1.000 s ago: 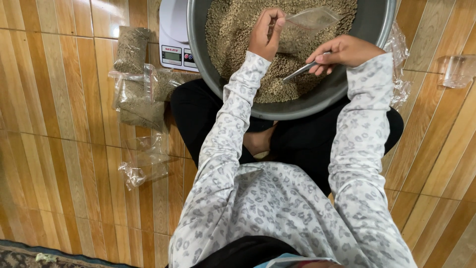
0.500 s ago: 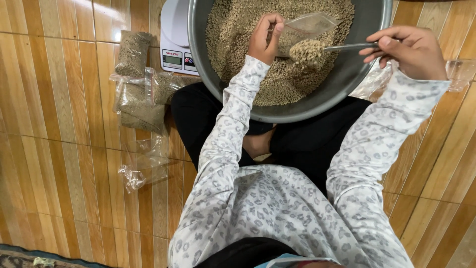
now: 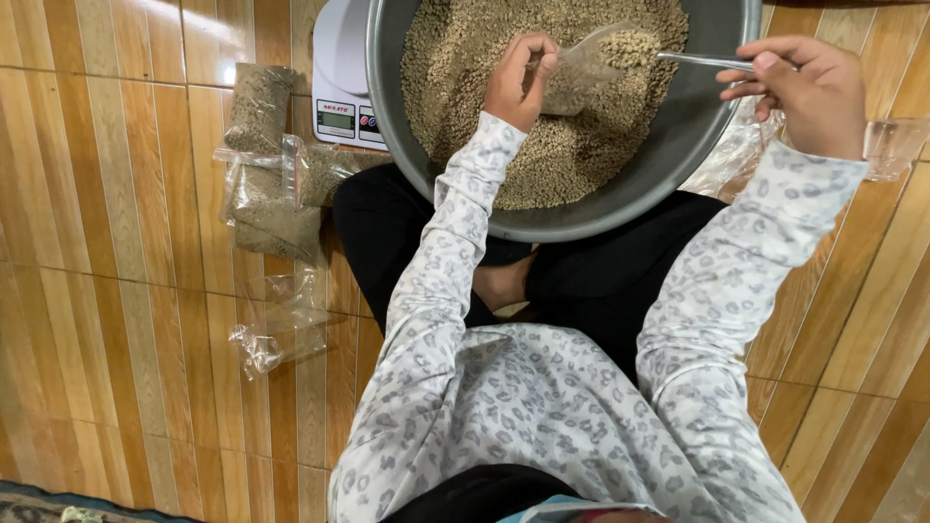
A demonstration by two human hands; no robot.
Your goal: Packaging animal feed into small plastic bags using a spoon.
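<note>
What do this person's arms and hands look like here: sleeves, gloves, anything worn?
Both arms are in long, loose sleeves of pale grey-white fabric with a grey leopard-spot print, reaching the wrists. The left hand and right hand are bare: no gloves; no rings or watch visible.

The person wore a long-sleeved top (image 3: 542,426) in pale grey with a darker leopard-spot print, cuffs reaching both wrists, and black trousers (image 3: 581,291) at centre frame.

Grey bowl (image 3: 707,145), tan grain (image 3: 484,58), grey-spotted white sleeves (image 3: 455,232), striped orange-brown floor (image 3: 126,320).
</note>
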